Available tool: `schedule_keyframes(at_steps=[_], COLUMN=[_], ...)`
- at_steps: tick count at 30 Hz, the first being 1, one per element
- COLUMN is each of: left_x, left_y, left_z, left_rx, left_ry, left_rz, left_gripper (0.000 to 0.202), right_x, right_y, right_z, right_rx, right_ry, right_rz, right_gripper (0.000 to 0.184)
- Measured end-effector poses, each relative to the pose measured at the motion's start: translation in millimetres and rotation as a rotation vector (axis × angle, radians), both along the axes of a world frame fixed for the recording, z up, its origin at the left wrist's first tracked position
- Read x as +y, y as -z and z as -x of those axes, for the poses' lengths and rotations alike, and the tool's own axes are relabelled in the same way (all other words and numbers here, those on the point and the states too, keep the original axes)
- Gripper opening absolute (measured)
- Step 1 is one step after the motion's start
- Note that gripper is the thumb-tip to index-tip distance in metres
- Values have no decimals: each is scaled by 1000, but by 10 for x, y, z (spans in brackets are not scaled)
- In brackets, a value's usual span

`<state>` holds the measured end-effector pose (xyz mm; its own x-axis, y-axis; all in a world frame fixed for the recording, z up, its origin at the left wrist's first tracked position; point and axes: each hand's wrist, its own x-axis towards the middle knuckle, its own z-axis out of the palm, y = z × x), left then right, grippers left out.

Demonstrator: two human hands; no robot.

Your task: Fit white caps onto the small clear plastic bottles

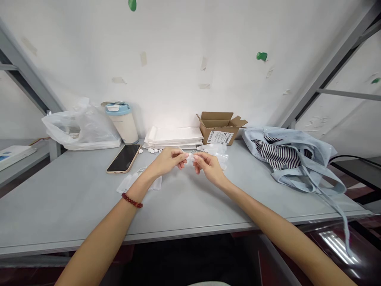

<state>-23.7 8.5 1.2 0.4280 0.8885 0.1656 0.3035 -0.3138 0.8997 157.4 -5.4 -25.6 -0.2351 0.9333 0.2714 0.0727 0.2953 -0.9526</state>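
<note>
My left hand (171,160) and my right hand (209,166) meet above the middle of the table, thumbs and fingertips pinched. Between them is a small clear plastic piece (191,157), partly hidden by the fingers; its exact kind is too small to make out. Just behind my right hand lie several clear plastic pouches (218,149). More white, translucent pouches (155,184) rest beside my left forearm, which covers part of them. A few small white pieces (153,151) sit behind my left hand.
Along the wall stand a white plastic bag (86,129), a blue-lidded tumbler (123,125), a stack of white flat packets (175,137) and an open cardboard box (218,129). A phone (124,159) lies at left on the grey table (190,210). A light-blue cloth bag (318,149) hangs over the right front edge.
</note>
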Motion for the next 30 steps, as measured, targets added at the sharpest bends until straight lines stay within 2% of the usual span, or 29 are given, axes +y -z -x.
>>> schedule_keyframes(at_steps=[5, 13, 18, 21, 26, 28, 30], left_x=[-35, -45, -62, -56, -44, -48, -52], left_y=[-39, -18, -6, 3, -11, -23, -27], left_z=[-11, -41, -71, -72, -72, -74, -74], left_rx=[-16, 51, 57, 34, -20, -11, -1], left_ry=[-4, -24, -55, -87, -100, -58, -13], left_rz=[-36, -69, -73, -11, 72, 30, -25], left_gripper=[32, 36, 41, 42, 42, 41, 37], right_x=[8, -3, -1, 3, 8, 10, 16], right_y=[-4, -2, 11, 30, 65, 51, 22], right_z=[-1, 0, -13, -11, -12, -22, -33], right_rx=[34, 14, -76, -175, -331, -329, -262], right_ry=[-21, -13, 5, 54, 122, 115, 68], right_rz=[39, -25, -78, -165, -439, -412, -258], right_gripper=[36, 34, 40, 34, 28, 30, 36])
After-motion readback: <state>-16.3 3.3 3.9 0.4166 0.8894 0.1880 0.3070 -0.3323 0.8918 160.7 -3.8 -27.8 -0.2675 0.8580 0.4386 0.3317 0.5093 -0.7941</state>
